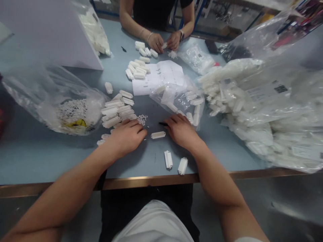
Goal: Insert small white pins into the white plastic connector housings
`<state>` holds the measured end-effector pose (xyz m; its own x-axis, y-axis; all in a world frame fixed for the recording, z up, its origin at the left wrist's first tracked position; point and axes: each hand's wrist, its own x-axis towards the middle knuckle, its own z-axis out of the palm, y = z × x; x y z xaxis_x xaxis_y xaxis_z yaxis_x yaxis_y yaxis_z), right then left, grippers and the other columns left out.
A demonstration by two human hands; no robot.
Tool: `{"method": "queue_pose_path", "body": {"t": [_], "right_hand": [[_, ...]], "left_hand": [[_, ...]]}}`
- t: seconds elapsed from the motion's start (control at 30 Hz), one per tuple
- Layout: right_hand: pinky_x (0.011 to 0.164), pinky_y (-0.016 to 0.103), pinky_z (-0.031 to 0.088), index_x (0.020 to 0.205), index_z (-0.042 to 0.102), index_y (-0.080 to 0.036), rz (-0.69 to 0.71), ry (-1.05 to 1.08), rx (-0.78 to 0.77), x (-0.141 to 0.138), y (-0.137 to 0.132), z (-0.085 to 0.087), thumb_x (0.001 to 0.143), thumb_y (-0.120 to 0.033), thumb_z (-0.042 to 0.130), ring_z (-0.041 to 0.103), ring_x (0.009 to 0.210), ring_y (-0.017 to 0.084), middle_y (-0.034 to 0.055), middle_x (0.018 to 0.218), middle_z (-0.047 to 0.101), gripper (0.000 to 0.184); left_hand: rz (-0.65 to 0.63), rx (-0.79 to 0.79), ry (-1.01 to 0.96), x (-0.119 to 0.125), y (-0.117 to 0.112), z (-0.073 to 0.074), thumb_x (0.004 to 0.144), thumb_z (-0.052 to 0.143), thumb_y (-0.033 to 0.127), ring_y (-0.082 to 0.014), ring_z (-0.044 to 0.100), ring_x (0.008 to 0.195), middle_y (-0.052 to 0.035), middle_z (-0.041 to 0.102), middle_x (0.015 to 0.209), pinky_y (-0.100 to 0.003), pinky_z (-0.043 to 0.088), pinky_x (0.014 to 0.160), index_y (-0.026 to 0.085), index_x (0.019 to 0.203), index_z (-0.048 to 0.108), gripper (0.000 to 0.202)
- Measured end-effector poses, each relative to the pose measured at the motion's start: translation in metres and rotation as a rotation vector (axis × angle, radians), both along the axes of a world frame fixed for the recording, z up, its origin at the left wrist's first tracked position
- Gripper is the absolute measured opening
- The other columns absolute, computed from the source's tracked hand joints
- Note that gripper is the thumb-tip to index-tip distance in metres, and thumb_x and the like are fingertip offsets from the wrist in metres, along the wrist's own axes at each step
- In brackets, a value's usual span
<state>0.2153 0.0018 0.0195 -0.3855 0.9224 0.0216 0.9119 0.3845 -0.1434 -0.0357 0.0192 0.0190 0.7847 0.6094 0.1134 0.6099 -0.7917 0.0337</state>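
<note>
My left hand (127,136) rests on the table with its fingers curled together; anything in them is hidden. Beside it lie a pile of white plastic connector housings (118,109) and a small heap of tiny white pieces (142,119). My right hand (182,130) is closed on a slim black tool (163,124), whose tip points left; its exact kind is not clear. Between both hands one white slotted housing (158,135) lies flat, untouched. Nearer the table edge are two more white housings, one (168,159) left of the other (183,166).
A clear bag of housings (188,101) lies just beyond my right hand. Large filled plastic bags (272,111) stand at right. An open bag of small white parts (73,112) is at left. Across the table, a co-worker's hands (164,42) work above a printed sheet (161,75).
</note>
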Motion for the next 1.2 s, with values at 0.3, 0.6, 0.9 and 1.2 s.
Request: {"method": "queue_pose_path", "body": {"t": [0.3,0.6,0.9,1.2], "right_hand": [[0.09,0.047,0.05,0.113,0.069,-0.02,0.012,0.222,0.256,0.0,-0.004,-0.007,0.1,-0.019,0.049,0.06,0.1,0.03,0.0139,0.107,0.071,0.024],[0.079,0.034,0.057,0.109,0.07,-0.025,0.203,0.605,0.33,-0.023,-0.02,0.0,0.099,-0.021,0.057,0.066,0.089,0.019,0.0062,0.096,0.071,0.017],[0.074,0.033,0.056,0.102,0.066,-0.022,0.271,0.696,0.341,-0.03,-0.022,-0.002,0.098,-0.015,0.056,0.065,0.082,0.017,0.0051,0.088,0.072,0.012],[0.077,0.034,0.052,0.096,0.058,-0.024,0.148,0.664,0.109,-0.022,-0.023,0.006,0.101,-0.021,0.051,0.063,0.088,0.019,0.0038,0.09,0.067,0.009]], "left_hand": [[0.044,0.024,-0.099,0.004,-0.002,-0.002,0.09,0.053,0.012,-0.0304,0.063,0.093,-0.0124,0.069,0.084,-0.043,0.052,0.084,0.015,0.088,0.071,0.019],[0.481,-0.946,-0.82,0.016,-0.015,0.015,0.085,0.063,0.04,-0.0127,0.055,0.064,0.0005,0.067,0.075,-0.025,0.045,0.059,0.019,0.087,0.069,0.022],[0.568,-1.407,-1.171,0.029,-0.019,0.001,0.075,0.073,0.036,-0.0082,0.045,0.058,0.0006,0.06,0.075,-0.022,0.037,0.05,0.018,0.082,0.067,0.021],[0.557,-1.272,-1.101,0.024,-0.019,0.0,0.077,0.073,0.038,-0.0118,0.056,0.064,0.0004,0.066,0.08,-0.024,0.043,0.055,0.019,0.092,0.069,0.024]]}}
